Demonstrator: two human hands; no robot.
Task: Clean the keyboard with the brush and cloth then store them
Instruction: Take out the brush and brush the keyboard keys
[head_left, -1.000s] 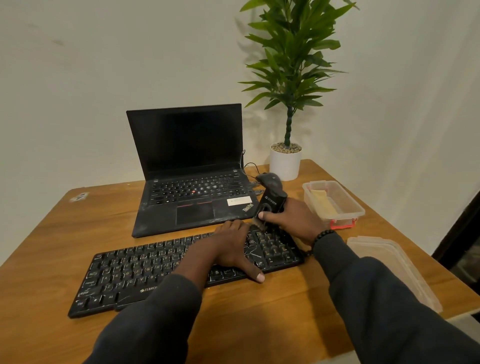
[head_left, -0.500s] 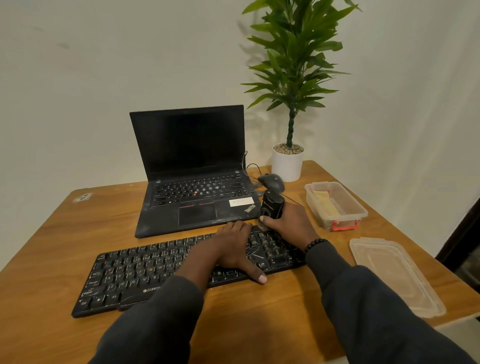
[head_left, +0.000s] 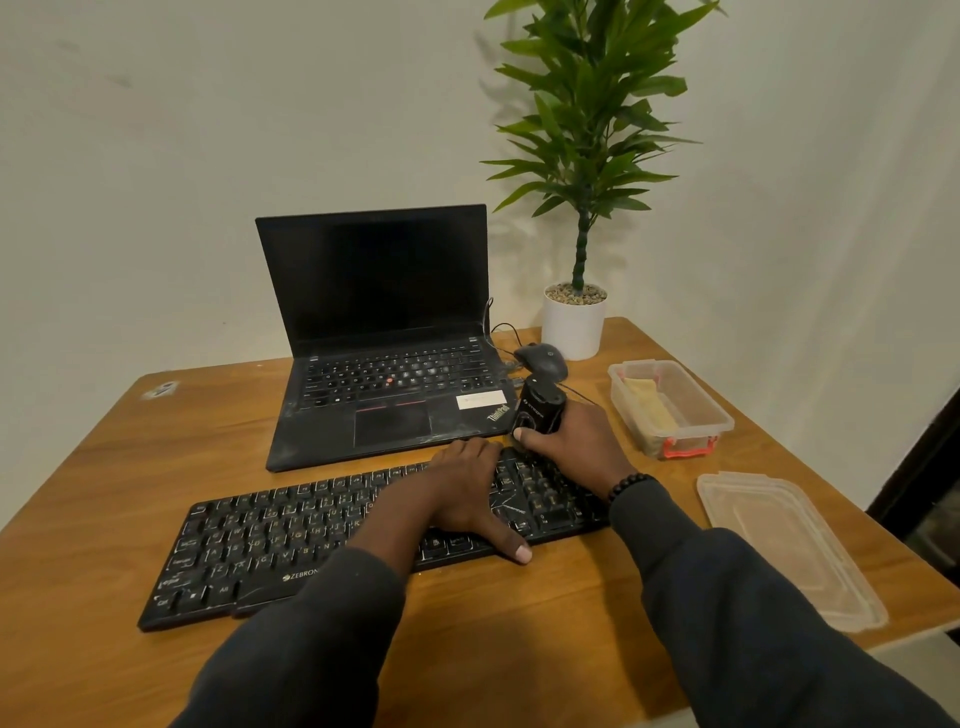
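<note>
My sleeves came in from the near edge of the worktop (head_left: 156, 457). The keyboard (head_left: 291, 540) lay nearest me, its long axis running left to right and slanted, the left end closer to me and the right end farther off. My left hand (head_left: 467, 493) lay flat on its right half, fingers straight and pressing the keys, thumb tip at the near edge. My right hand (head_left: 576, 447), just beyond at the keyboard's far right corner, had its grip clenched round the brush (head_left: 540, 410), a stubby black thing standing nearly upright with its top tipped slightly away from me; its working end was hidden under my fingers. Half a second earlier both hands sat the same way, the brush barely shifted.

To the right lay a clear lid (head_left: 789, 551) on its own, and beyond it an open container (head_left: 701, 410) with the yellow cloth (head_left: 649, 410) inside. Farther back stood a laptop (head_left: 384, 332), a mouse (head_left: 543, 358) and a potted plant (head_left: 576, 208).
</note>
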